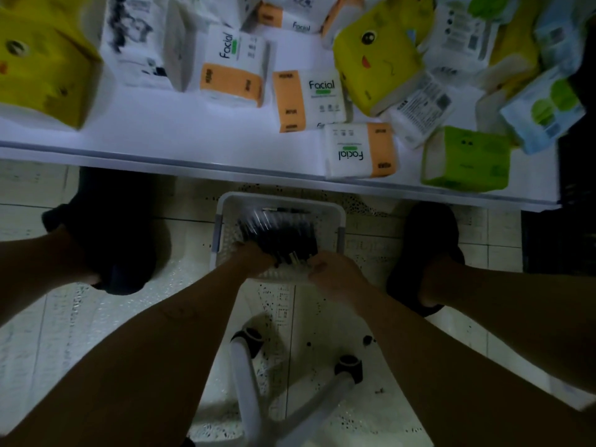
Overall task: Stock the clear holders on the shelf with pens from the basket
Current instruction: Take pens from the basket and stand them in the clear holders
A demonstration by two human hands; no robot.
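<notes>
My forearms (161, 333) reach into the basket (280, 199), pens (280, 232) bundled under my grip. Left hand (254, 257) curls round their near ends to gather them; right hand (335, 274) just beside, grip too dim to tell.

The fingertips of the left hand (256, 258) and the right hand (333, 275) are buried among dark, blurred pens (283, 232); no grip can be judged. The near rim of the basket (332, 214) is covered by both.

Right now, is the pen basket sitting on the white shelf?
No, the basket stands on the tiled floor below the shelf, pens inside it.
</notes>
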